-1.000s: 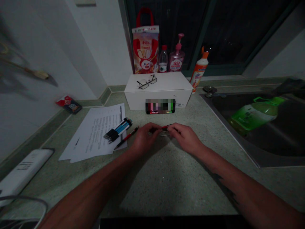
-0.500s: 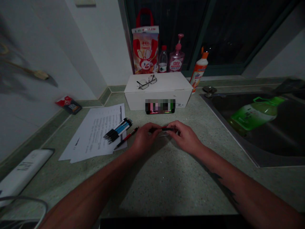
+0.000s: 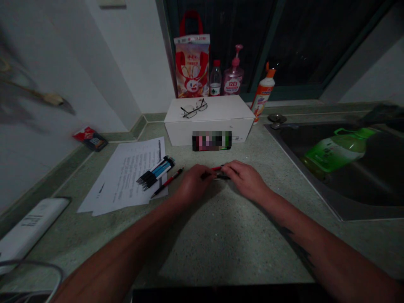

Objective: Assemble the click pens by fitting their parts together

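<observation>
My left hand [image 3: 193,184] and my right hand [image 3: 245,180] meet over the speckled green counter [image 3: 221,240], fingers curled. Between them they pinch a thin red and black pen [image 3: 217,171], the left hand on its dark left part, the right hand on its right end. Left of my hands another red pen [image 3: 167,182] lies across the edge of some printed papers [image 3: 126,176]. A bundle of black and blue pens [image 3: 156,171] rests on those papers. A phone [image 3: 211,141] leans against a white box [image 3: 210,120] just behind my hands.
Glasses [image 3: 194,107] lie on the box. Behind stand a red gift bag [image 3: 192,63], a water bottle [image 3: 216,78], a pump bottle [image 3: 234,78] and an orange-capped bottle [image 3: 263,94]. At right a sink [image 3: 347,168] holds a green bottle [image 3: 334,151]. A white device [image 3: 30,229] lies at left.
Both hands have shifted slightly and the pen between them has turned; its red part now shows above a dark part. Everything else on the counter has stayed put.
</observation>
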`<state>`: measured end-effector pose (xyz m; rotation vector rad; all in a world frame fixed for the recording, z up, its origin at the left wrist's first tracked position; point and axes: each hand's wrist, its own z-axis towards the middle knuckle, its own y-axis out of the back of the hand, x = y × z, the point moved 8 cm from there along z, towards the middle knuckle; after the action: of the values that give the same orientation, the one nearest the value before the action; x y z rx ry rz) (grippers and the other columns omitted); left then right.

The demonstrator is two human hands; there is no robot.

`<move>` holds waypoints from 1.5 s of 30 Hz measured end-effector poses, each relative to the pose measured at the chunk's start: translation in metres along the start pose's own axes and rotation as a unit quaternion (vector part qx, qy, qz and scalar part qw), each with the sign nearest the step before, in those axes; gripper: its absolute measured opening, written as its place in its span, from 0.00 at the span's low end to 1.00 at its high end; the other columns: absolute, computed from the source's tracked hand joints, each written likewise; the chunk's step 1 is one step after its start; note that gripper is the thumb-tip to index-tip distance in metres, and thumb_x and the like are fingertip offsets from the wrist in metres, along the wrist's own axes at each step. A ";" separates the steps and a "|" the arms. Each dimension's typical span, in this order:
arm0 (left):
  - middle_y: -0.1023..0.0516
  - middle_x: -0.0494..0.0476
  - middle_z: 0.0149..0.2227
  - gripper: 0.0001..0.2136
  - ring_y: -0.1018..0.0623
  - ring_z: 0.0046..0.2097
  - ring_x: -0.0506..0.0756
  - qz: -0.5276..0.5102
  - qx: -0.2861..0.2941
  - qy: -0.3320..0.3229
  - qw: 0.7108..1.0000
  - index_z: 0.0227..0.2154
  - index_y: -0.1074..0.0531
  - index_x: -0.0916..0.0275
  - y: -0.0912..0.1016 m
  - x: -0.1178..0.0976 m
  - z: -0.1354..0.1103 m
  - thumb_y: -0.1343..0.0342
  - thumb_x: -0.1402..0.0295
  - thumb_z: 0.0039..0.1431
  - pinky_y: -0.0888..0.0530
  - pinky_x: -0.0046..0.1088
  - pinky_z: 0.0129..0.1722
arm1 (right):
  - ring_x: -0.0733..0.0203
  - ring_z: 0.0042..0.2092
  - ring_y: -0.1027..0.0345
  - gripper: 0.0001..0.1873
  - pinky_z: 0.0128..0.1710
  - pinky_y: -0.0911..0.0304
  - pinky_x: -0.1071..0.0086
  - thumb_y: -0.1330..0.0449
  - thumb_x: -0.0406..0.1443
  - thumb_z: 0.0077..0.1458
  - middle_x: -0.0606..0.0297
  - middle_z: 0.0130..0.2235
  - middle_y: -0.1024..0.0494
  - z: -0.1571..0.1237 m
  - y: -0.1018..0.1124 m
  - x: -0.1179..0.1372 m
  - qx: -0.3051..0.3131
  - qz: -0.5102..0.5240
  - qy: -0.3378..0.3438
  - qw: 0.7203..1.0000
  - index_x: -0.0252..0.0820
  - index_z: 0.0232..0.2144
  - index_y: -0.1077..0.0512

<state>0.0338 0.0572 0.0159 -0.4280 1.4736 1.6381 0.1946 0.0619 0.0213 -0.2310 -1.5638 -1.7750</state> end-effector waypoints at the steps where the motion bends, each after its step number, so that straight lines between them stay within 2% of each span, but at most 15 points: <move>1: 0.18 0.54 0.36 0.03 0.22 0.42 0.56 0.023 0.021 -0.025 0.999 0.34 0.21 0.60 -0.004 -0.004 0.000 0.40 0.73 0.60 0.27 0.35 0.46 | 0.55 0.41 0.27 0.14 0.41 0.39 0.64 0.48 0.40 0.69 0.61 0.39 0.21 0.000 0.001 -0.001 -0.003 -0.010 -0.004 1.000 0.43 0.39 0.23; 5: 0.19 0.55 0.37 0.04 0.23 0.44 0.58 0.097 0.084 -0.102 0.986 0.33 0.22 0.60 -0.017 -0.015 -0.003 0.38 0.75 0.58 0.28 0.37 0.47 | 0.56 0.41 0.28 0.08 0.40 0.39 0.65 0.44 0.35 0.65 0.61 0.40 0.22 -0.001 0.000 -0.005 0.003 -0.059 -0.015 0.998 0.43 0.36 0.24; 9: 0.20 0.55 0.38 0.02 0.24 0.44 0.58 0.146 0.069 -0.082 0.983 0.35 0.22 0.59 -0.016 -0.009 -0.001 0.39 0.72 0.61 0.28 0.37 0.48 | 0.57 0.39 0.28 0.06 0.38 0.39 0.66 0.41 0.33 0.63 0.62 0.39 0.23 -0.001 -0.001 -0.005 -0.002 -0.078 -0.013 0.997 0.44 0.36 0.24; 14: 0.21 0.56 0.38 0.03 0.25 0.44 0.59 0.196 0.070 -0.059 0.976 0.36 0.22 0.60 -0.018 0.000 0.002 0.41 0.69 0.64 0.28 0.38 0.48 | 0.54 0.47 0.29 0.06 0.46 0.37 0.64 0.41 0.33 0.64 0.60 0.43 0.23 -0.001 -0.004 0.001 -0.006 -0.070 0.049 0.996 0.43 0.42 0.24; 19: 0.22 0.57 0.37 0.04 0.25 0.43 0.59 0.209 0.059 -0.049 0.975 0.35 0.22 0.61 -0.013 0.000 0.002 0.41 0.69 0.64 0.28 0.38 0.46 | 0.54 0.45 0.29 0.06 0.45 0.36 0.62 0.42 0.32 0.65 0.60 0.41 0.23 0.001 -0.003 -0.002 -0.009 -0.080 0.040 0.996 0.43 0.38 0.23; 22: 0.21 0.58 0.41 0.08 0.25 0.46 0.59 0.219 0.050 -0.073 0.972 0.44 0.21 0.60 -0.012 -0.005 0.005 0.42 0.70 0.65 0.28 0.38 0.48 | 0.53 0.45 0.29 0.08 0.44 0.35 0.62 0.43 0.33 0.65 0.59 0.41 0.23 0.002 -0.001 -0.003 -0.021 -0.091 0.031 0.995 0.42 0.39 0.23; 24: 0.21 0.57 0.43 0.11 0.26 0.47 0.59 0.240 0.067 -0.096 0.964 0.48 0.21 0.57 -0.018 -0.008 0.007 0.43 0.71 0.66 0.28 0.38 0.48 | 0.52 0.46 0.29 0.09 0.46 0.35 0.61 0.43 0.33 0.65 0.58 0.42 0.22 0.002 -0.001 -0.003 -0.018 -0.098 0.037 0.994 0.42 0.42 0.22; 27: 0.20 0.57 0.42 0.12 0.26 0.45 0.59 0.267 0.083 -0.111 0.954 0.47 0.20 0.55 -0.025 -0.009 0.010 0.45 0.72 0.67 0.29 0.39 0.46 | 0.52 0.47 0.29 0.11 0.47 0.35 0.61 0.42 0.32 0.65 0.58 0.42 0.21 0.002 -0.003 -0.002 -0.012 -0.107 0.048 0.993 0.43 0.45 0.21; 35: 0.20 0.58 0.41 0.09 0.26 0.44 0.59 0.234 0.053 -0.114 0.964 0.46 0.20 0.58 -0.014 -0.009 0.005 0.42 0.71 0.66 0.29 0.38 0.46 | 0.51 0.48 0.29 0.08 0.47 0.34 0.60 0.39 0.35 0.64 0.57 0.42 0.21 0.003 -0.009 -0.007 0.005 -0.128 0.046 0.991 0.43 0.42 0.20; 40: 0.21 0.58 0.39 0.05 0.26 0.44 0.59 0.226 0.077 -0.119 0.964 0.37 0.21 0.61 -0.014 -0.011 0.003 0.42 0.71 0.65 0.29 0.39 0.47 | 0.52 0.47 0.28 0.04 0.46 0.35 0.61 0.37 0.33 0.62 0.58 0.42 0.22 0.003 -0.007 -0.009 -0.013 -0.113 0.022 0.993 0.42 0.40 0.22; 45: 0.21 0.58 0.40 0.07 0.25 0.45 0.59 0.220 0.059 -0.108 0.968 0.40 0.21 0.61 -0.015 -0.009 0.004 0.45 0.70 0.67 0.29 0.39 0.48 | 0.54 0.45 0.28 0.04 0.44 0.36 0.63 0.39 0.34 0.63 0.59 0.41 0.23 0.003 -0.001 -0.007 -0.021 -0.098 0.005 0.995 0.42 0.38 0.23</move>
<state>0.0517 0.0568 0.0146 0.1558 1.5613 1.8537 0.1982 0.0675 0.0167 -0.0911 -1.5892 -1.9583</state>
